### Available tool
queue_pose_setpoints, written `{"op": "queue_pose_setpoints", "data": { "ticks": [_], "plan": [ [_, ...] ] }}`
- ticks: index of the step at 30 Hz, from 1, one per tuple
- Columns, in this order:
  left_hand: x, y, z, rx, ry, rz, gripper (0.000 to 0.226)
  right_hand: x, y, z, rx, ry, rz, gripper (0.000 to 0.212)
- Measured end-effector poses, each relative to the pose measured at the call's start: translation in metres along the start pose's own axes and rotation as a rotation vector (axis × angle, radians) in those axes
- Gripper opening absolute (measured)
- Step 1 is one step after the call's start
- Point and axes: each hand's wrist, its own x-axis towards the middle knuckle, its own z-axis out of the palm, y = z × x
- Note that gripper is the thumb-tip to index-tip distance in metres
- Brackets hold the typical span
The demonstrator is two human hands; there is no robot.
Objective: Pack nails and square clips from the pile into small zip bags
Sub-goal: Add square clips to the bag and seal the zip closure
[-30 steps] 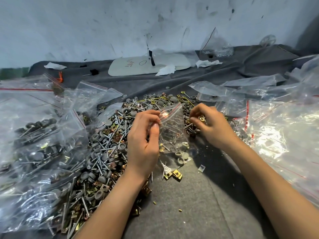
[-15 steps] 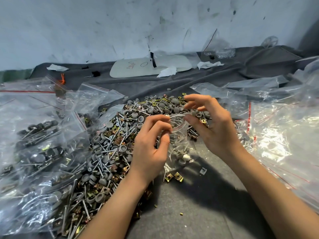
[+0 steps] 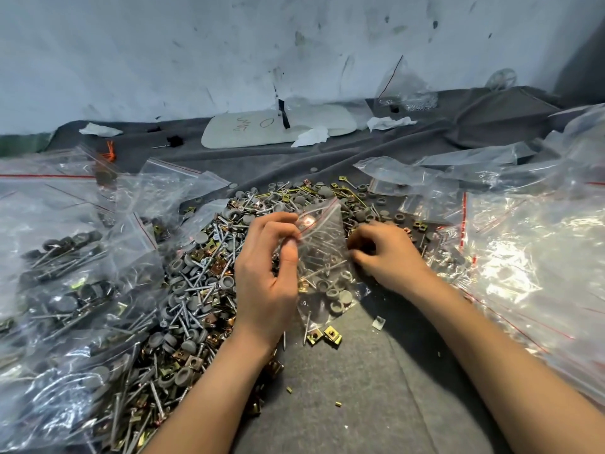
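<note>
Head view: your left grip [image 3: 265, 276] pinches the zip bag [image 3: 322, 253] at its mouth. Your right grip [image 3: 383, 253] curls over the pile [image 3: 203, 290], hold unclear. The bag could sag, spilling nails [image 3: 324, 271].

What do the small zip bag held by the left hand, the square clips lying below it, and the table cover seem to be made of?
Zip bag: thin clear plastic film, glossy; contents show through, it crinkles.
Square clips: probably stamped sheet metal, yellowish plating; they gleam.
Table cover: likely grey felt, matte and fuzzy, lying in folds.

head-worn wide-angle view, facing forward and down, close above pile [image 3: 203, 290]
</note>
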Motion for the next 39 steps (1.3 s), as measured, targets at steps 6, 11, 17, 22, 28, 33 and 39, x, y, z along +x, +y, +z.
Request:
{"op": "queue_pose_setpoints", "data": {
  "ticks": [6,11,17,22,28,33,39],
  "plan": [
    [0.0,0.0,0.0,0.002,0.011,-0.007,0.014,0.0,0.001,0.003,-0.011,0.058,0.041,0.017],
    [-0.001,0.0,0.001,-0.013,-0.007,0.005,0.012,0.002,0.001,0.009,-0.203,0.101,0.019,0.017],
    [-0.002,-0.004,0.0,-0.02,-0.052,-0.004,0.017,0.003,0.001,0.003,-0.033,0.267,0.032,0.012],
    [-0.003,-0.005,0.003,0.062,-0.192,0.064,0.011,-0.007,-0.028,-0.018,0.753,0.533,-0.181,0.02],
    [-0.003,-0.004,0.001,0.029,-0.207,0.079,0.02,-0.015,-0.043,-0.016,0.665,0.455,-0.36,0.024],
    [-0.003,-0.004,0.002,-0.002,-0.193,0.095,0.019,-0.016,-0.039,-0.016,0.613,0.436,-0.31,0.016],
    [-0.003,-0.006,0.001,0.002,-0.126,0.071,0.012,-0.009,-0.027,-0.018,0.695,0.555,-0.065,0.01]
  ]
}}
